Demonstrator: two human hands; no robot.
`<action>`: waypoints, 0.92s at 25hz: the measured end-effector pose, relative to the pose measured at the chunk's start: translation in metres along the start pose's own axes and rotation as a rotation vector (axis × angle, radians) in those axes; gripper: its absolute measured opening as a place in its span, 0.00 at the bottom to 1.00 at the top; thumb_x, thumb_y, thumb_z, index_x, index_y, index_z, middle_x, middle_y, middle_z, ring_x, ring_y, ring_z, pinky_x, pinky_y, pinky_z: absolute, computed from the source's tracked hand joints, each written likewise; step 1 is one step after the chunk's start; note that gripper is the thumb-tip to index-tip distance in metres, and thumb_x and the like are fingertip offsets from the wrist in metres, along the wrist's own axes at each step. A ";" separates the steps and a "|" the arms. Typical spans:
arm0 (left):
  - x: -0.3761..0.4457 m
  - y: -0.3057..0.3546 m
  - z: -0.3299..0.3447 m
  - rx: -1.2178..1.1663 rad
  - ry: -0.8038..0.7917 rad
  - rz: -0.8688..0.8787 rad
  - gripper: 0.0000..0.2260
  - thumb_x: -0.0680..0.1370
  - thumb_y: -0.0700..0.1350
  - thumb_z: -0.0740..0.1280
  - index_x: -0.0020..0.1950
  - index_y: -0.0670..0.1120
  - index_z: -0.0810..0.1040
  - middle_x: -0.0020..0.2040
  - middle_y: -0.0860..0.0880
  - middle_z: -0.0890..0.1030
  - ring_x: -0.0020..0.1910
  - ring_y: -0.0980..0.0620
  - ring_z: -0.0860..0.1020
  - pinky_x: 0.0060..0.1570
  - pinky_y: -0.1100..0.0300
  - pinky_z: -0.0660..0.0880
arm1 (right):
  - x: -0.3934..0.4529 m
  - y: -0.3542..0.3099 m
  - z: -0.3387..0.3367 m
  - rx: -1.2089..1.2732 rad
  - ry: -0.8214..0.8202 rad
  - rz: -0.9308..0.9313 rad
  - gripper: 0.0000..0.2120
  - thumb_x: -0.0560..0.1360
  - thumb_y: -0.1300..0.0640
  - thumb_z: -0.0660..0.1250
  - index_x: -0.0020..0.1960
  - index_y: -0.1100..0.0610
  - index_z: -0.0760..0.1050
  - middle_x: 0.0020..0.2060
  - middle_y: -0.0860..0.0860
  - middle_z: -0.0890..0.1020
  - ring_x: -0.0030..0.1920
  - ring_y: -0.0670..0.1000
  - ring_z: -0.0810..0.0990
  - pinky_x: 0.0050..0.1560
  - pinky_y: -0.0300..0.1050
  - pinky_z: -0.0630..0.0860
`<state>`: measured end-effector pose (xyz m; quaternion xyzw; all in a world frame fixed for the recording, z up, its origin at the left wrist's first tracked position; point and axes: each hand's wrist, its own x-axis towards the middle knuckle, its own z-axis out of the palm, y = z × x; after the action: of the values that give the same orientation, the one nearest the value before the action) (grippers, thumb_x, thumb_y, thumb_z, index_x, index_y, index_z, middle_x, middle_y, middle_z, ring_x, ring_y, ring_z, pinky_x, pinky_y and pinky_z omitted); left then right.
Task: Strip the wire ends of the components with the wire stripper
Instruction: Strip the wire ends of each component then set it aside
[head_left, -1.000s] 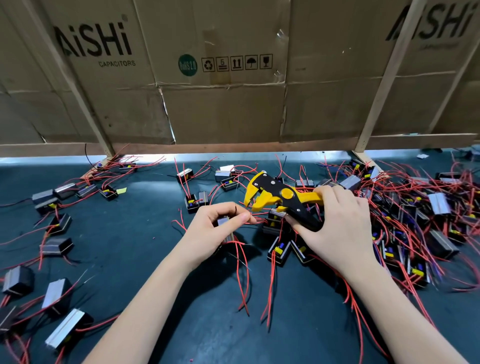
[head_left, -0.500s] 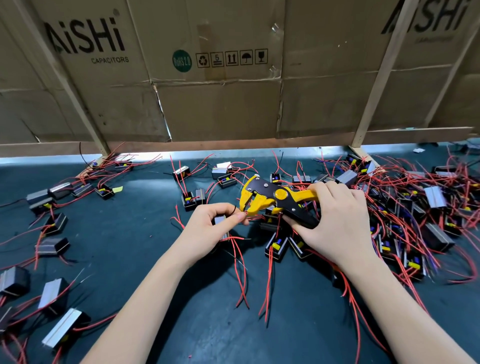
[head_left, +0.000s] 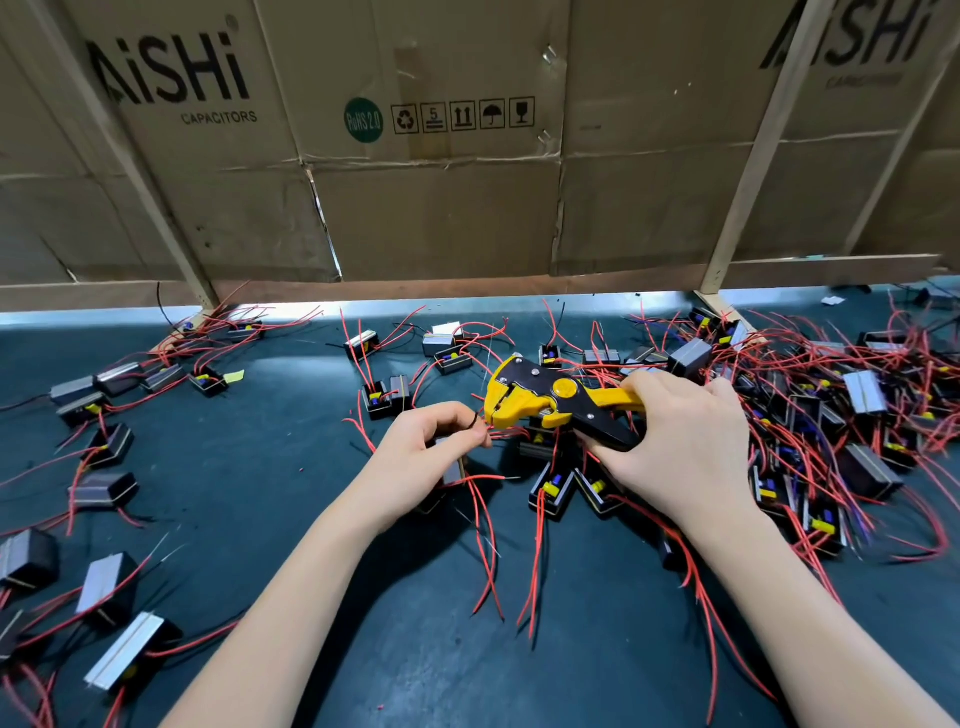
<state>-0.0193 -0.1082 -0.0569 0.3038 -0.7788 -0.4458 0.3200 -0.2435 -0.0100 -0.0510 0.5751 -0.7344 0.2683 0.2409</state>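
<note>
My right hand (head_left: 680, 441) grips the handles of a yellow and black wire stripper (head_left: 540, 400), whose jaws point left. My left hand (head_left: 426, 452) pinches a red wire end (head_left: 501, 428) between thumb and forefinger right at the stripper's jaws. Under that hand lies a small black component (head_left: 454, 467), mostly hidden by the palm, with red wires (head_left: 485, 525) trailing toward me. A thin black wire loops by my left forefinger.
Several black box components with red leads lie scattered on the dark green mat (head_left: 249, 467), a dense heap (head_left: 831, 415) at the right and a looser row (head_left: 104, 457) at the left. A cardboard wall (head_left: 441, 208) on wooden struts closes the back.
The stripper's jaws and my left hand have come together, and the pinched wire end now sits at the jaws. The right hand shifted slightly left with the tool.
</note>
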 end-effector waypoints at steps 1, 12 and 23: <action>0.000 0.000 0.000 0.004 -0.002 0.006 0.08 0.81 0.40 0.65 0.42 0.42 0.79 0.39 0.57 0.81 0.42 0.62 0.77 0.50 0.70 0.70 | 0.000 -0.001 -0.001 0.000 0.002 0.007 0.22 0.63 0.41 0.78 0.39 0.58 0.77 0.33 0.52 0.81 0.35 0.59 0.80 0.39 0.49 0.65; -0.003 0.000 -0.002 -0.049 -0.033 0.001 0.12 0.83 0.43 0.62 0.47 0.38 0.82 0.31 0.56 0.76 0.30 0.63 0.71 0.33 0.71 0.66 | 0.000 0.003 0.001 0.023 0.058 0.156 0.22 0.64 0.36 0.75 0.42 0.55 0.80 0.35 0.52 0.81 0.38 0.59 0.80 0.36 0.45 0.65; -0.002 0.005 -0.001 0.028 -0.150 0.020 0.15 0.84 0.40 0.57 0.47 0.43 0.83 0.35 0.57 0.76 0.34 0.59 0.69 0.39 0.68 0.66 | 0.000 0.011 0.014 -0.068 0.046 0.039 0.28 0.60 0.40 0.77 0.52 0.57 0.78 0.44 0.54 0.79 0.47 0.59 0.77 0.48 0.52 0.66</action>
<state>-0.0179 -0.1051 -0.0529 0.2662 -0.8098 -0.4530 0.2611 -0.2551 -0.0170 -0.0622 0.5460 -0.7482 0.2611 0.2720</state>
